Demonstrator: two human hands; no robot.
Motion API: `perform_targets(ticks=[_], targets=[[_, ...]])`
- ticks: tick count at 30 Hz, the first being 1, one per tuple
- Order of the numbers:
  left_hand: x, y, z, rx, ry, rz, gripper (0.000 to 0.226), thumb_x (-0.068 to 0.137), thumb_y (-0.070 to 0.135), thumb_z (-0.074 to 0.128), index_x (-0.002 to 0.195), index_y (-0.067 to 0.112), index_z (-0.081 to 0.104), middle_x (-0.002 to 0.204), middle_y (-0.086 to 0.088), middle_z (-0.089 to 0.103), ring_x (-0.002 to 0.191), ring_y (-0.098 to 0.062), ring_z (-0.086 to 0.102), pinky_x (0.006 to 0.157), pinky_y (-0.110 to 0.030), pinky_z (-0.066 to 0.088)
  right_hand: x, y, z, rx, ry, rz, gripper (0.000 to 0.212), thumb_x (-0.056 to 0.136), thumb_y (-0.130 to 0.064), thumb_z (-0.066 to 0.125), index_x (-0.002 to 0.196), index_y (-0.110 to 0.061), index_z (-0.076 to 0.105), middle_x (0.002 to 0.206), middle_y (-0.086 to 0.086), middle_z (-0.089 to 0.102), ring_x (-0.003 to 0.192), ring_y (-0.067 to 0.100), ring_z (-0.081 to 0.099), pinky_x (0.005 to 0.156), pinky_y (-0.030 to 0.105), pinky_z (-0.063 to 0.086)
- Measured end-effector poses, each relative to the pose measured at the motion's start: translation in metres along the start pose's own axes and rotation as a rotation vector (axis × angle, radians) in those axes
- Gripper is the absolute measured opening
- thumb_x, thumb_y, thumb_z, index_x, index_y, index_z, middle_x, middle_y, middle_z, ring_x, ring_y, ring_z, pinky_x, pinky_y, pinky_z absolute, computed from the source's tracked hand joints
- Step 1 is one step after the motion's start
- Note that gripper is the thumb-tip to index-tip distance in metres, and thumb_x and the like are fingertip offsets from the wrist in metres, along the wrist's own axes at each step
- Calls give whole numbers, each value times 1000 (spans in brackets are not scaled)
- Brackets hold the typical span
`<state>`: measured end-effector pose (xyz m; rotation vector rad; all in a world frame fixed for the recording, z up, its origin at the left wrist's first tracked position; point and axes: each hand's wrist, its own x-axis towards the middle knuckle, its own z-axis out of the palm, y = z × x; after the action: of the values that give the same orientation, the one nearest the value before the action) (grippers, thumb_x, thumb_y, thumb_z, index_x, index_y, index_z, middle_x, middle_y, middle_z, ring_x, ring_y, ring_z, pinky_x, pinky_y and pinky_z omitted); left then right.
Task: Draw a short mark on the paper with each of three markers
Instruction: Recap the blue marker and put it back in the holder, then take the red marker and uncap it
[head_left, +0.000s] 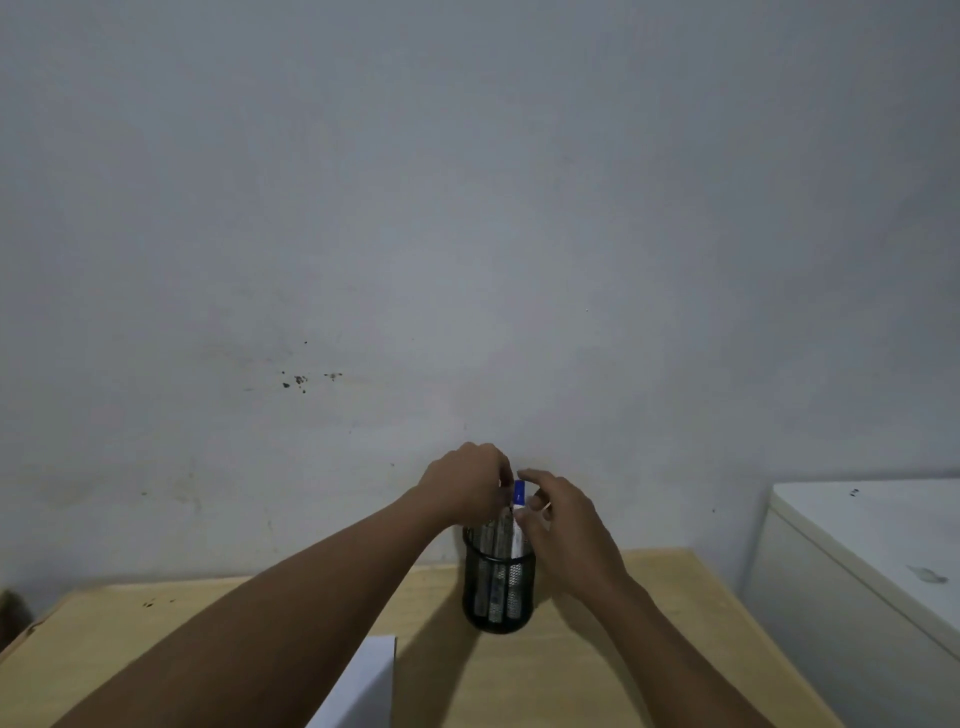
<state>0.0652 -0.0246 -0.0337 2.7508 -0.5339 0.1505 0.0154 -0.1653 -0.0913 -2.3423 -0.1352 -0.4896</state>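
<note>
We look down on a pale wooden table (597, 670) pushed against a grey-white wall (467, 208). The wall is scuffed, with a cluster of dark specks to the left of centre. At the right stands a white cabinet (857, 571), close to the table's edge, its top carrying a faint smudge.

Near the back of the table sits a black mesh pen holder (498, 592), upright, with several markers (496, 545) standing inside — pale barrels visible through the mesh. One blue-capped marker (519, 493) rises above the rest.

Both bare forearms reach in from the bottom edge. The left hand (465, 483) hovers over the holder's left rim, fingers curled down among the marker tops; whether it grips one we cannot tell (the knuckles hide the fingertips). The right hand (563, 525) comes from the right, thumb and forefinger pinched on the blue-capped marker just under its cap.

A sheet of white paper (363, 691) lies at the near edge — left of the holder, partly under the left forearm, cut off by the frame.
</note>
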Motion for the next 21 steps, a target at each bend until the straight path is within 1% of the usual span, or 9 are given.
perform_targets(ticks=[4,7,9,12,15,17,18,19,21], targets=[[-3,2,-9,-61,-2,-27,18,90,27,68,102,14,72,93,-5,70,63,-15,57,54,-26,43,-5,-1,-2,-16,-21,-24,42,102,-26,48,143,-33,50,127,-2,57,117,16,57,95,39,52],[-12,3,-30,-152,20,-42,15,91,28,67,94,15,72,86,-3,74,51,-11,54,59,-31,51,-8,-10,-8,28,33,-9,43,102,-28,48,145,-33,48,128,-3,56,120,14,52,100,42,49],[-22,3,-52,-229,65,-38,17,92,31,66,90,15,71,77,2,71,47,-12,54,59,-34,55,-11,-23,-13,57,74,-19,42,101,-39,51,143,-35,49,126,-7,57,120,13,51,100,43,48],[-47,3,-93,-393,183,-20,18,92,29,66,85,13,71,74,0,64,46,-11,46,50,-28,43,-16,-53,-26,194,5,-3,42,95,-47,60,134,-35,56,117,-9,63,104,11,61,91,38,55],[-81,-4,-133,-651,290,-79,19,93,24,66,83,8,72,60,-4,57,42,-16,41,42,-23,36,-23,-86,-39,335,-38,-17,25,92,-32,70,115,-25,69,100,3,75,83,15,70,82,40,61],[-106,-14,-152,-782,370,-139,19,92,24,66,85,7,73,65,-7,54,46,-18,45,41,-20,32,-29,-110,-47,512,27,-16,12,91,-22,73,104,-22,74,95,11,78,73,15,72,75,37,62],[-120,-19,-158,-843,387,-167,20,93,25,66,88,7,73,72,-8,56,50,-18,49,44,-21,32,-33,-122,-51,640,60,0,11,91,-17,73,102,-18,76,92,11,78,70,14,72,69,33,61],[-133,-23,-162,-904,384,-195,22,93,27,66,92,7,74,79,-7,61,56,-18,54,49,-24,36,-37,-134,-54,797,78,32,13,90,-14,74,103,-13,77,88,10,77,68,14,71,65,30,60],[-159,-30,-164,-1032,350,-244,23,93,30,66,98,10,75,95,-2,71,73,-19,63,61,-30,44,-47,-159,-57,1149,47,122,14,87,-11,75,101,-7,77,83,8,74,69,17,70,66,30,59]])
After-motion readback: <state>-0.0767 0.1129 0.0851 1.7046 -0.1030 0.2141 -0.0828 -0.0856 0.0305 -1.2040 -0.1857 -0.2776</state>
